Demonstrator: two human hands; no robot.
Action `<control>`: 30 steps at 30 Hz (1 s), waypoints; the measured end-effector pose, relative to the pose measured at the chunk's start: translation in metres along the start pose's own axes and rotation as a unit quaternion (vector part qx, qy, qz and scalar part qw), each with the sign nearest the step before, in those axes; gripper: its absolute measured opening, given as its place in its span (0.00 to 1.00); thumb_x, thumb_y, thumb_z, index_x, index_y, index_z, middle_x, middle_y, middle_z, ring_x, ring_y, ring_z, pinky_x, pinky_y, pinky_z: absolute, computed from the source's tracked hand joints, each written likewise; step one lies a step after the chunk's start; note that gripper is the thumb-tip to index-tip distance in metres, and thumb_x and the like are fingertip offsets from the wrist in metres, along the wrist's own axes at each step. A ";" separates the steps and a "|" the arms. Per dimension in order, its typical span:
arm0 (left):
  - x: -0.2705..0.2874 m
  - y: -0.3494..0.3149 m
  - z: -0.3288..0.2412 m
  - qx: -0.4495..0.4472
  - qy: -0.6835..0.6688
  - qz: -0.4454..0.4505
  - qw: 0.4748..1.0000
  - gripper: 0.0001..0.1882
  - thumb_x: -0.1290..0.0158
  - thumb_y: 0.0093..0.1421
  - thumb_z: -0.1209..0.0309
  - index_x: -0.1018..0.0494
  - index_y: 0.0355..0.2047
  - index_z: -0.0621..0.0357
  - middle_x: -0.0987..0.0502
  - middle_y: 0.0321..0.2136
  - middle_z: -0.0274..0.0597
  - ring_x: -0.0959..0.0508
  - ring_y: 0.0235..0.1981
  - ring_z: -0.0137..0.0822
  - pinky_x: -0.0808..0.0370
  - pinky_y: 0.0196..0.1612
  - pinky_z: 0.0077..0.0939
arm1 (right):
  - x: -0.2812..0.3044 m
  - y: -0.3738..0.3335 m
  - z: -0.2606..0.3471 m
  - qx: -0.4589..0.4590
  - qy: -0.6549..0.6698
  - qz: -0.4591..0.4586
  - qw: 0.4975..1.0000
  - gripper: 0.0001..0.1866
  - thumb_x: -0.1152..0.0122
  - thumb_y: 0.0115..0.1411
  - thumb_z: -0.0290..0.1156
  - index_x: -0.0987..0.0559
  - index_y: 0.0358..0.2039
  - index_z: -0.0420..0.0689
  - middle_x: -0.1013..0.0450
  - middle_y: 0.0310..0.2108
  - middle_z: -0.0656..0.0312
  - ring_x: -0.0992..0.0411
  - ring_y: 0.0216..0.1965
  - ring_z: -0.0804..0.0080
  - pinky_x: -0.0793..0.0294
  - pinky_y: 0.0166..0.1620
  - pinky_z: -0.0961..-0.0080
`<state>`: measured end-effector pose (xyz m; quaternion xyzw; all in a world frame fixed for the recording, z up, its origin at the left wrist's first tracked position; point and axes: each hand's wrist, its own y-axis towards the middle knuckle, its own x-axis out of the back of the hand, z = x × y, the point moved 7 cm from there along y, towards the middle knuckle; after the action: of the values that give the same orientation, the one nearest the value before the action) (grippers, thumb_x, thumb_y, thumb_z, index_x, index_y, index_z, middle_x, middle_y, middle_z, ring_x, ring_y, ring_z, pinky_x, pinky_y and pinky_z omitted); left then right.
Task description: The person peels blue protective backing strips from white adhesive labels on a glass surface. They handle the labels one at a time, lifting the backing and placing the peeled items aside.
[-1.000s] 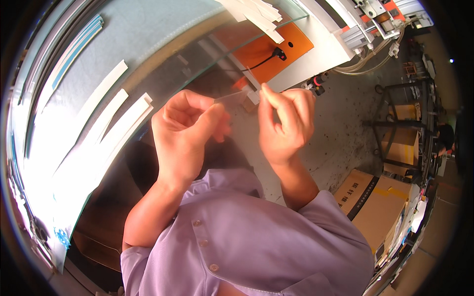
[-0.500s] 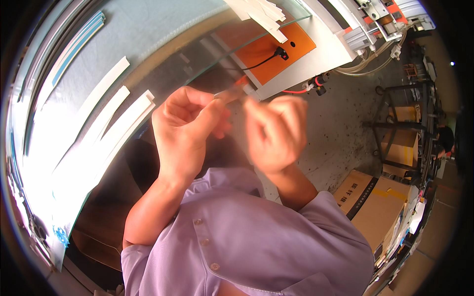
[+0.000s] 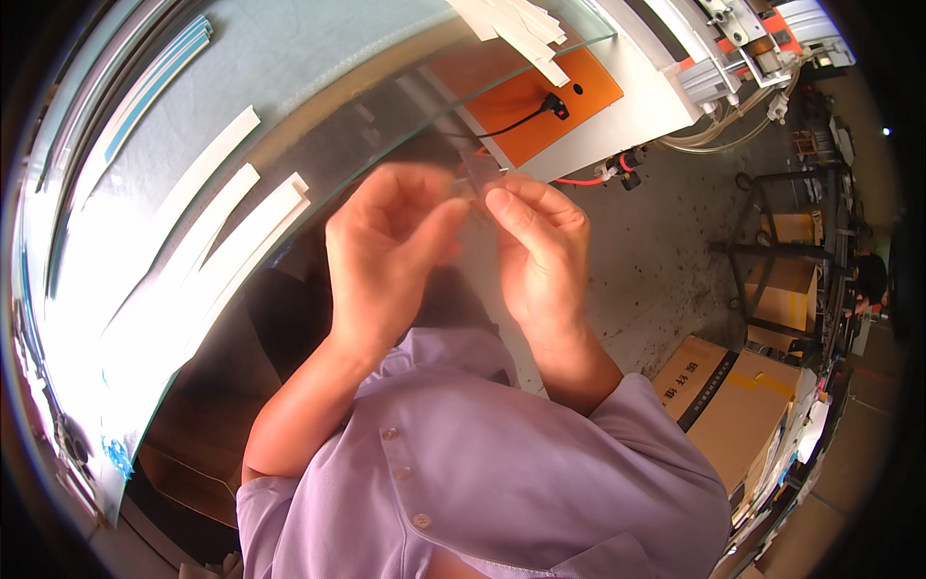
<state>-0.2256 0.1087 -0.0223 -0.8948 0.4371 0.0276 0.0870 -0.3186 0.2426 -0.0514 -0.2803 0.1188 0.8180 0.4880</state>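
In front of my chest, above the floor beside the glass-topped table, my two hands almost meet. My right hand (image 3: 546, 253) pinches a small, thin, see-through strip (image 3: 481, 170) between thumb and forefinger; the strip points up and away from me. Motion smears my left hand (image 3: 384, 253). Its thumb and forefinger come together at the strip's near end on something small and greyish that I cannot make out. Whether that is part of the strip is unclear.
Several white strips (image 3: 207, 174) lie on the glass tabletop (image 3: 318, 58) at left, with blue-edged strips (image 3: 159, 87) beyond. More white strips (image 3: 516, 34) overhang at the top. An orange panel (image 3: 526, 140) with a black cable sits below the glass. Right: cardboard box (image 3: 741, 410), dark metal rack (image 3: 772, 179).
My right hand has moved in from the right, and its thumb and forefinger now pinch the strip. My left hand has shifted slightly right, toward it.
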 end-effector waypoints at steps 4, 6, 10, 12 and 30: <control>-0.012 -0.014 -0.035 -0.485 0.400 -0.049 0.776 0.18 0.30 0.51 0.84 0.20 0.43 0.62 0.20 0.39 0.42 0.19 0.32 0.37 0.20 0.34 0.29 | 0.007 0.002 -0.004 -0.036 0.043 -0.032 0.998 0.11 0.32 0.63 0.19 0.16 0.45 0.28 0.17 0.42 0.53 0.20 0.42 0.68 0.22 0.50 0.73; -0.015 -0.021 -0.037 -0.550 0.434 -0.043 0.712 0.21 0.30 0.43 0.81 0.18 0.40 0.61 0.20 0.38 0.44 0.18 0.34 0.42 0.20 0.35 0.31 | 0.007 0.002 -0.006 -0.049 0.055 -0.028 0.997 0.12 0.32 0.63 0.19 0.16 0.46 0.28 0.17 0.42 0.52 0.20 0.43 0.68 0.21 0.49 0.72; -0.017 -0.026 -0.044 -0.592 0.460 -0.036 0.661 0.20 0.31 0.39 0.77 0.16 0.37 0.61 0.19 0.36 0.44 0.18 0.34 0.41 0.20 0.35 0.31 | 0.006 0.000 -0.006 -0.079 0.064 -0.014 0.995 0.12 0.31 0.63 0.19 0.16 0.46 0.29 0.17 0.43 0.51 0.19 0.43 0.67 0.20 0.49 0.71; -0.017 -0.024 -0.045 -0.593 0.460 -0.001 0.660 0.17 0.31 0.43 0.78 0.17 0.36 0.62 0.18 0.35 0.45 0.19 0.33 0.41 0.21 0.34 0.31 | 0.008 0.000 -0.008 -0.112 0.079 -0.012 0.990 0.12 0.31 0.63 0.20 0.16 0.47 0.31 0.17 0.45 0.52 0.19 0.43 0.66 0.20 0.49 0.70; 0.003 0.011 0.014 0.016 -0.118 -0.002 0.993 0.06 0.36 0.66 0.71 0.17 0.36 0.61 0.16 0.32 0.35 0.25 0.31 0.21 0.30 0.39 0.18 | -0.028 -0.026 0.038 0.579 -0.527 -0.016 0.622 0.19 0.24 0.49 0.17 0.12 0.44 0.43 0.30 0.26 0.70 0.31 0.28 0.68 0.37 0.38 0.67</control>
<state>-0.2318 0.1022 -0.0382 -0.8847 0.4221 0.1262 0.1525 -0.2984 0.2529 -0.0022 0.5375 0.2857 0.5803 0.5411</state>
